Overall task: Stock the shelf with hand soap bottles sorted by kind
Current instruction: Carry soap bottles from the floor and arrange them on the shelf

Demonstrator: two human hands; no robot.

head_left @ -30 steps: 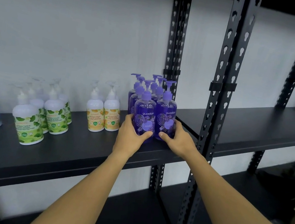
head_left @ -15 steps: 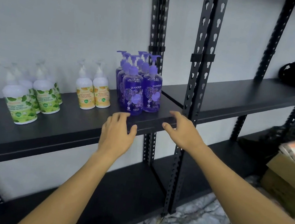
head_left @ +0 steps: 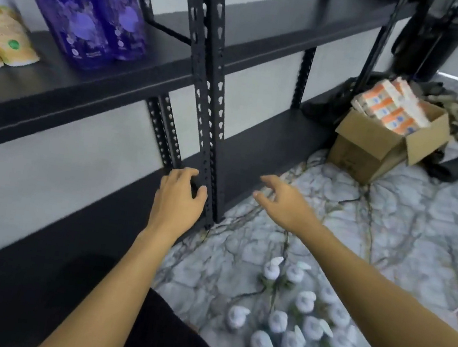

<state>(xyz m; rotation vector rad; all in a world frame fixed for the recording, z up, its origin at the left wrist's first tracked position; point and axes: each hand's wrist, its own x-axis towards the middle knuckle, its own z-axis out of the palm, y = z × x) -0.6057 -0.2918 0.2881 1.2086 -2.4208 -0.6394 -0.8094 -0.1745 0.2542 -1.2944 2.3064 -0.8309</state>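
Your left hand (head_left: 178,198) hangs in front of the black slotted upright (head_left: 207,88) of the shelving. Its fingers are loosely bent and the thumb is spread; nothing is held. Whether the fingertips touch the upright or only overlap it in view, you cannot tell.

Your right hand (head_left: 285,203) is extended over the marble-patterned floor (head_left: 391,225), palm down. The fingers are spread and relaxed, and it holds nothing. The two hands are apart, with the upright's foot between them.

Purple hand soap bottles (head_left: 88,12) stand upright on the black shelf (head_left: 117,81) at upper left, clustered close together just left of the upright. The tops are cut off by the frame edge. White bottles with yellow-orange labels (head_left: 2,38) stand just beside them to the left, partly out of frame.

A group of white-capped pump bottles (head_left: 287,314) stands on the floor below your right forearm, seen from above. They are blurred, so the label kind is not readable.

An open cardboard box (head_left: 379,144) sits on the floor near the far end of the lower shelf (head_left: 269,146). It is filled with orange-and-white packets (head_left: 393,105) stacked above its rim. A dark flat object (head_left: 455,169) lies on the floor just right of the box.
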